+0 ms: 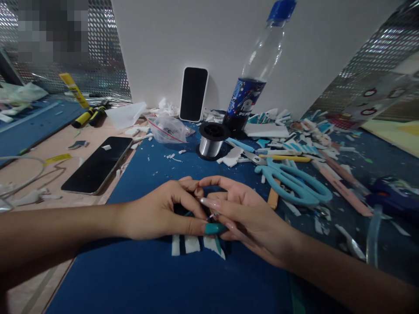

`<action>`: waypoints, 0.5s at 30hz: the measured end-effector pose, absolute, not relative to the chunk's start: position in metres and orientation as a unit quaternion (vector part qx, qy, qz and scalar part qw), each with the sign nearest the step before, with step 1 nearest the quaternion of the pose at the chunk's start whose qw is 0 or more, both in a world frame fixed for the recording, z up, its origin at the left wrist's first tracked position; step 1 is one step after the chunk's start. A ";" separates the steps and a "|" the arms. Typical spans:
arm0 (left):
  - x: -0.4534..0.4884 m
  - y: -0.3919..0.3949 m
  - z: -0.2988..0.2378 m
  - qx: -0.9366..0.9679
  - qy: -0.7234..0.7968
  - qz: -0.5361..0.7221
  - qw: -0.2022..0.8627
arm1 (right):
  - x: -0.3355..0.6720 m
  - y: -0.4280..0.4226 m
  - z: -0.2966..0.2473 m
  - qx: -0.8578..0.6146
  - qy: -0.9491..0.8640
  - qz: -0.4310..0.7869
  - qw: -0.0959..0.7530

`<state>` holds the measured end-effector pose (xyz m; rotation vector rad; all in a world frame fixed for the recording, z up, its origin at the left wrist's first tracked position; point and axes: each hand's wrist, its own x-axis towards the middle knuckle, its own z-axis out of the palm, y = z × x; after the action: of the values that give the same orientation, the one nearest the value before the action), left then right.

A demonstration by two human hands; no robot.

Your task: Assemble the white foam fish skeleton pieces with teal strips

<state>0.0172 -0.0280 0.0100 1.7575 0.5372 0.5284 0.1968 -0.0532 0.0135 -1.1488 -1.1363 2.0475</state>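
Note:
My left hand and my right hand meet over a blue mat at the middle of the view. Both are closed in a pinch on a small white, dark-striped and teal piece, which sticks out under the fingers. A tiny shiny thing shows between the fingertips; I cannot make out what it is. The fingers hide most of the piece.
Light blue scissors lie right of the hands. A wire spool, a soda bottle and an upright phone stand behind. Another phone lies flat at left. Yellow tools, a plastic bag and white scraps lie around.

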 end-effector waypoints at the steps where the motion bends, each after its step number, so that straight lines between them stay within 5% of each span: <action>1: 0.018 -0.028 0.010 0.747 0.225 0.226 0.583 | 0.197 -0.053 0.013 -0.424 -0.421 0.757 0.265; 15: 0.019 -0.028 0.010 0.748 0.213 0.237 0.582 | 0.196 -0.054 0.017 -0.425 -0.423 0.753 0.271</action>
<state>0.0190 -0.0275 0.0096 1.7477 0.4979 0.5544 0.1958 -0.0541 0.0168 -1.1447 -1.1397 2.0289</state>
